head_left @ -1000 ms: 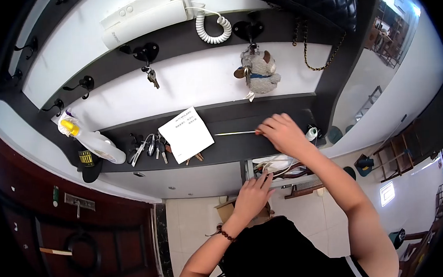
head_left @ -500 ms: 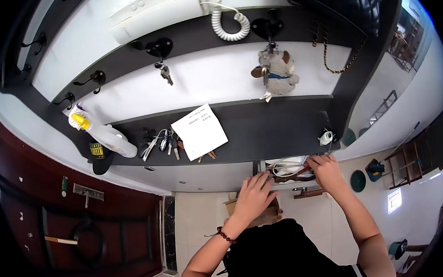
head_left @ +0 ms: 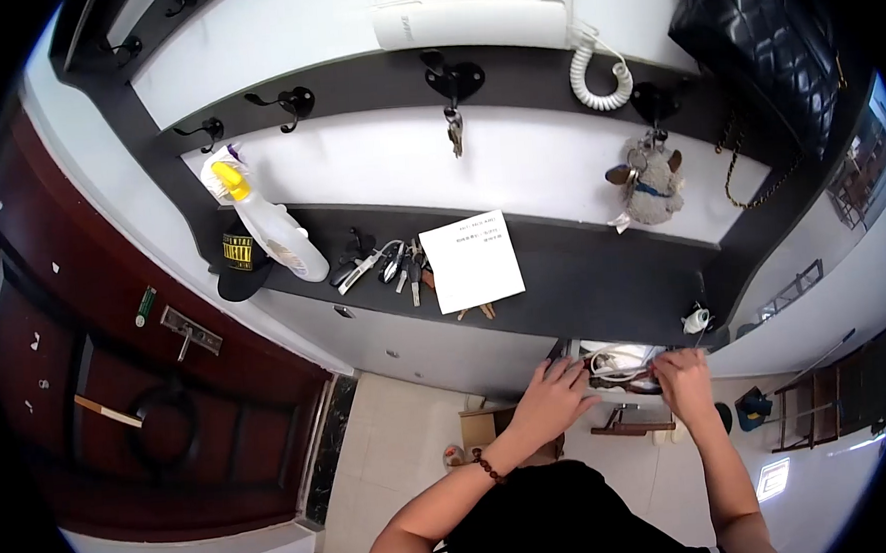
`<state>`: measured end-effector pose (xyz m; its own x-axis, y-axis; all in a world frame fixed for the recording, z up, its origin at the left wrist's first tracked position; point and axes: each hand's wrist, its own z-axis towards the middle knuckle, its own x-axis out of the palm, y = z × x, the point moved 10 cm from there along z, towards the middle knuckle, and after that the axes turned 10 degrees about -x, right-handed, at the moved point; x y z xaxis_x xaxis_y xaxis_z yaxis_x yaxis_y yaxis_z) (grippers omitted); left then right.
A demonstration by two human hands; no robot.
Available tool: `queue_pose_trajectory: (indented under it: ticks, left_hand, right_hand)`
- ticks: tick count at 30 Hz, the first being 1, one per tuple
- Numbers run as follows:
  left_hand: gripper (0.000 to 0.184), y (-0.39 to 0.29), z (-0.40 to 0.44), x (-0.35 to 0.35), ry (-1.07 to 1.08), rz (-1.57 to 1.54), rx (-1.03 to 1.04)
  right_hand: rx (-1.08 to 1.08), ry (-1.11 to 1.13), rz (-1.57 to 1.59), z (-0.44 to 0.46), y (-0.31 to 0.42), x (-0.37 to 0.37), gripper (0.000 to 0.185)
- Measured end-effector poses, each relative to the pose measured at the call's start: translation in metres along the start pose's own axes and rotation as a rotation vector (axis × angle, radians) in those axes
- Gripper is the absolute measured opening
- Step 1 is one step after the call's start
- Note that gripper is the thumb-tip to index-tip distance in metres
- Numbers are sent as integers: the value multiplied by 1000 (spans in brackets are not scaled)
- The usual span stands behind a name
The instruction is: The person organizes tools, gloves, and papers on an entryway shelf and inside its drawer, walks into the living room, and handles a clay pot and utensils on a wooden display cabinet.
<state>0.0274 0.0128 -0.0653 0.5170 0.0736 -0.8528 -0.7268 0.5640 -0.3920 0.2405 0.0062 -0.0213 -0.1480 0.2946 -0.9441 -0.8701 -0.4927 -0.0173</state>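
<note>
A pulled-out drawer (head_left: 564, 350) below the dark shelf (head_left: 584, 289) holds a loop of white cable (head_left: 618, 372) and other small items, partly covered by my hands. My left hand (head_left: 552, 403) rests at the drawer's left front corner, its fingers stretched out. At the right end, my right hand (head_left: 685, 382) has its fingers pinched together. Something reddish shows by those fingertips, but what they hold is too small to make out. Just above this hand, a small white object (head_left: 697, 318) lies on the shelf's right end.
On the shelf are a white sheet of paper (head_left: 474, 263), several keys (head_left: 403, 269) and a spray bottle (head_left: 286, 235) with a yellow top. A black cap (head_left: 242, 262) hangs at the left. Above are keys on a hook (head_left: 453, 81), a plush keyring (head_left: 654, 185) and a quilted black bag (head_left: 762, 49).
The camera view has turned, so the shelf and drawer appear farther right. My left hand stays at the drawer's left corner; my right fingers remain pinched at its right end.
</note>
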Motion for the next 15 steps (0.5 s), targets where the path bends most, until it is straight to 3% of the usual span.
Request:
queue_pose_trajectory:
  ticks: [5,7,9,12,15]
  left_hand:
    - [46,3,4,-28,-86,-46,17]
    - [36,28,1,-52,-100,-183,-75]
    - [33,61,-4,-94,-343,-123,-28]
    - [40,116,30,-153,-411,21,-235]
    - [53,126,64,-155,-425,198,-205]
  right_hand:
    - [46,-99,103,1,0,-5,14]
    - [29,-178,126,7,7,-17,13]
    - [16,-191,144,5,15,-25,12]
    - [-14,-234,192,19,32,-41,12]
    - [-48,-300,262,42,49,-51,11]
